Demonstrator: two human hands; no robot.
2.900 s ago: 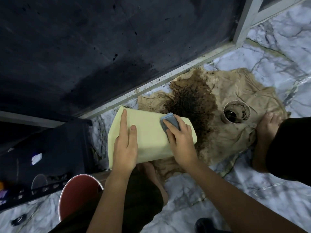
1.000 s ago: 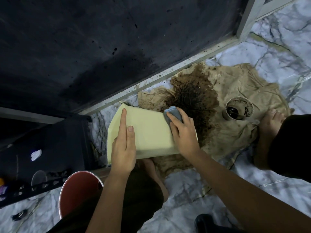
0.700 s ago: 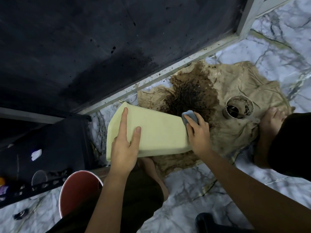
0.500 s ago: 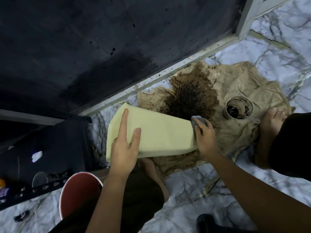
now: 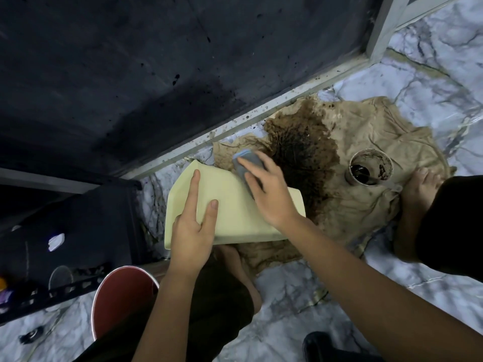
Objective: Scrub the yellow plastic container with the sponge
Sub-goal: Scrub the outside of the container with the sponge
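Note:
The pale yellow plastic container [image 5: 230, 205] lies on its side over the marble floor, its broad flat wall facing up. My left hand [image 5: 194, 226] presses flat on that wall near the left end, two fingers stretched out. My right hand [image 5: 269, 192] grips a grey-blue sponge [image 5: 244, 163] and holds it against the container's far upper edge, near the middle. The sponge is partly hidden under my fingers and looks blurred.
A tan cloth [image 5: 371, 176] with a dark brown wet stain [image 5: 300, 150] lies behind the container. A dirty round cup [image 5: 371, 168] stands on it. A red bucket [image 5: 122, 299] is at lower left, a black crate [image 5: 65, 231] at left, a bare foot [image 5: 418, 189] at right.
My right hand slid the sponge to the container's right end, then swept it back left and up to the far edge. The left hand stayed pressed on the container.

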